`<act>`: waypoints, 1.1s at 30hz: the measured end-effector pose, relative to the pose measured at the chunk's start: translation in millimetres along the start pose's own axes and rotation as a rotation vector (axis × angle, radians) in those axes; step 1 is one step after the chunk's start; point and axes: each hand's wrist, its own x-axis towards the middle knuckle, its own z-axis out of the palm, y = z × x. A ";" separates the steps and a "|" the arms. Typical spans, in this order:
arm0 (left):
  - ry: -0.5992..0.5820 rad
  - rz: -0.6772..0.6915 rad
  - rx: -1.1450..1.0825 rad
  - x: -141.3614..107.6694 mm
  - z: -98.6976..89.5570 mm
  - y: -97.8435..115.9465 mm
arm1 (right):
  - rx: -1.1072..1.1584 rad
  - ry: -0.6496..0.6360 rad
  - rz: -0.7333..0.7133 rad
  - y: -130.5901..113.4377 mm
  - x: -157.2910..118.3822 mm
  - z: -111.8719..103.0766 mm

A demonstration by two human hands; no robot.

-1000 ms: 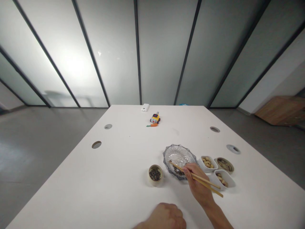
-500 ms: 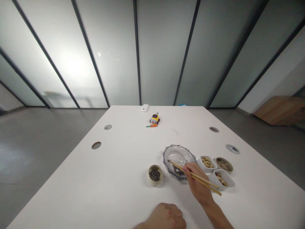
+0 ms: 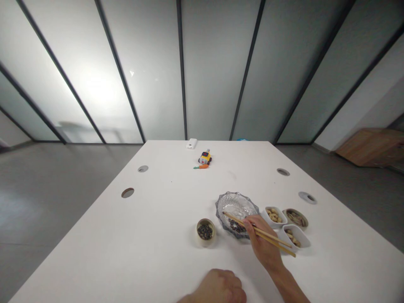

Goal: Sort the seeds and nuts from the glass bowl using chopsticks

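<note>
My right hand [image 3: 261, 242] grips a pair of wooden chopsticks [image 3: 271, 239]. Their tips are over the scalloped clear glass bowl [image 3: 225, 202], which holds dark seeds [image 3: 235, 226] in its near part. To the left of that bowl stands a small round cup [image 3: 205, 242] with more dark seeds. Close to the front edge of the view, my left hand [image 3: 222, 287] rests on the table with its fingers curled in; whether anything is inside is hidden. It touches none of the dishes.
Right of the glass bowl sit two white dishes [image 3: 304, 242] with pale nuts and a round dish [image 3: 295, 218] with thin striped pieces. Farther back lie a toy carrot [image 3: 203, 166], a yellow toy vehicle [image 3: 205, 157] and a white box-shaped device [image 3: 191, 143]. Round holes [image 3: 128, 192] pierce the table.
The rear ends of the chopsticks have shifted slightly right, while their tips stay over the glass bowl. My left hand and the dishes look unchanged.
</note>
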 end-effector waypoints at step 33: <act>0.028 -0.030 0.005 -2.8 10.6 0.0 | 0.070 -0.045 -0.027 -0.8 3.1 -2.7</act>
